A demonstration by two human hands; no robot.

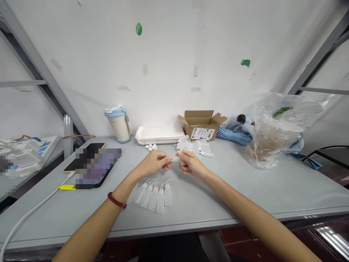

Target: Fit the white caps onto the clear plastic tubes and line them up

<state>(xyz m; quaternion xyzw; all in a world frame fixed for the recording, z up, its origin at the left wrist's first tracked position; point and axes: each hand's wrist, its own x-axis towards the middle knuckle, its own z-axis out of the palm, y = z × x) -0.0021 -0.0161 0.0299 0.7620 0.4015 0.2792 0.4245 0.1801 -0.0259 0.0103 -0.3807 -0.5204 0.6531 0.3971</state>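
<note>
Above the middle of the desk, my left hand (156,163) and my right hand (192,165) meet at a small translucent plastic bottle (176,159). Both hands are closed on it by thumb and fingers, the left at one end and the right at the other; the fingers partly cover it. Below my hands, several similar flat bottles (153,198) with thin white strings lie fanned out in a row. Behind my right hand is a loose pile of more such bottles (197,146). Small white caps (151,147) sit together just behind my left hand.
At the back are a lidded cup (119,125), stacked white trays (160,134) and an open cardboard box (201,125). Two phones (102,169) and a white cable (35,209) lie left. Blue cloth (236,134) and a clear plastic bag (272,142) with a container occupy the right.
</note>
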